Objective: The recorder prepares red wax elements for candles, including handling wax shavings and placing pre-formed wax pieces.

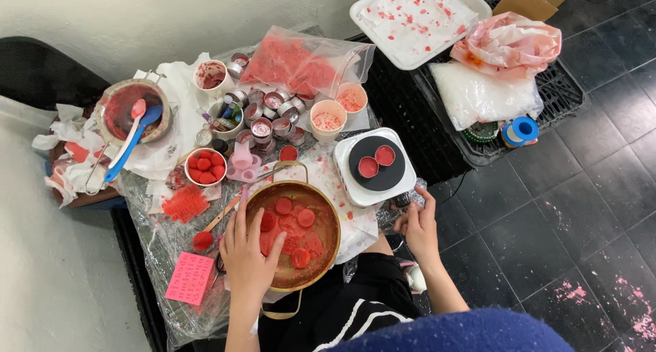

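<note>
A round, shallow metal pan with a brass-coloured wall (333,219) sits at the near edge of a low surface covered in crinkled clear plastic sheet (160,239). Inside the pan lie pieces of red wax (295,227): smooth flat discs, a few ridged square slabs, and a thin glossy pink film underneath them.

The left hand (249,253) lies over the pan's left rim, fingers spread and loose, the fingertips (272,241) resting on the wax pieces inside; it grips nothing. The right hand (417,225) is to the right of the pan, curled around a small dark knob-like object (402,201) at the near corner of a white square electric hotplate with a black round top (374,165). Whether the fingers actually pinch that object cannot be told.

Two small round metal cups of red wax (376,160) stand on the hotplate, just beyond and to the right of the pan. Left of the pan lie a flat pink silicone mould with tiny raised shapes (189,278) and a ridged red wax slab (184,203). Beyond the pan on the left stands a white bowl of red wax discs (206,166), and further back a cluster of empty silver tealight cups (270,113).
</note>
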